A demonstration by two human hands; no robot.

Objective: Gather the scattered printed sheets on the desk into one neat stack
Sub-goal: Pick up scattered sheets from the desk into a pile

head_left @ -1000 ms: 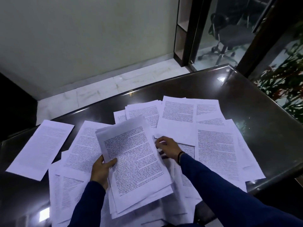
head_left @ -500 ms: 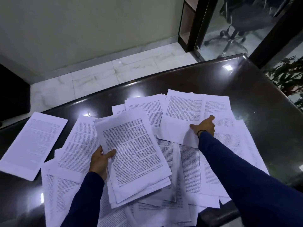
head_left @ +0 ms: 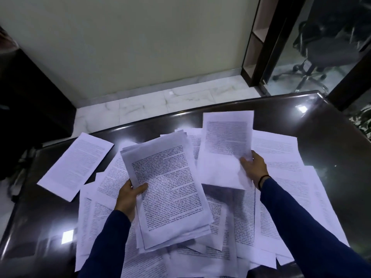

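Observation:
My left hand (head_left: 128, 194) grips a gathered stack of printed sheets (head_left: 168, 189) by its left edge, held above the desk. To its right, my right hand (head_left: 254, 168) holds a single printed sheet (head_left: 225, 145) by its lower right corner, lifted off the pile and blurred. Several loose printed sheets (head_left: 281, 177) lie overlapping on the dark glossy desk (head_left: 321, 127) under and around both hands. One sheet (head_left: 75, 164) lies apart at the far left.
The desk's far edge runs above the papers, with a white tiled floor (head_left: 160, 103) and pale wall beyond. An office chair (head_left: 313, 57) stands behind a glass partition at the upper right. A plant (head_left: 363, 121) shows at the right edge.
My right hand has taken hold of the far sheet and lifted it off the pile toward me. The left hand's stack has risen and tilted slightly. The camera has tipped upward.

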